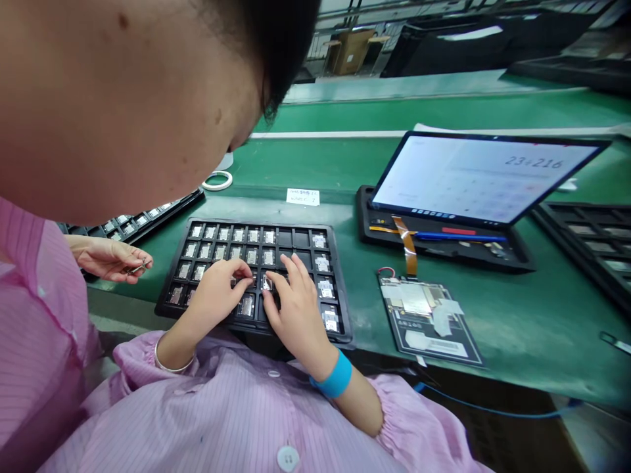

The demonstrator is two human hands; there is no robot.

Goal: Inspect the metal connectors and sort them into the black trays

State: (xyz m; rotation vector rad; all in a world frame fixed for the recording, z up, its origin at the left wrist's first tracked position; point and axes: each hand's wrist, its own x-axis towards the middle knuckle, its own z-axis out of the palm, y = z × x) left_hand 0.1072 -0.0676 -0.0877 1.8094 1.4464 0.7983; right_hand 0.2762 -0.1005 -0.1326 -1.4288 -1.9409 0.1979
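A black compartment tray point(342, 289) lies in front of me, many of its cells holding small silver circuit modules point(269, 236). Over its front middle, my left hand point(217, 292) is closed, thumb and index finger pinched near a cell divider; what they hold is hidden. Just to its right, my right hand point(298, 309) has thumb and forefinger around a small silver module point(267, 282), while the other fingers stretch over the tray. A blue band circles my right wrist. Some cells in the upper right part of the tray hold no module.
Close on the left a co-worker leans in, their hand point(116, 259) holding a small metal piece. At right, a tablet screen point(483, 174) rests on a black tray, wired by a flex cable point(407, 246) to an opened board assembly point(428, 318). A white tape roll point(217, 180) and paper label point(303, 196) lie behind.
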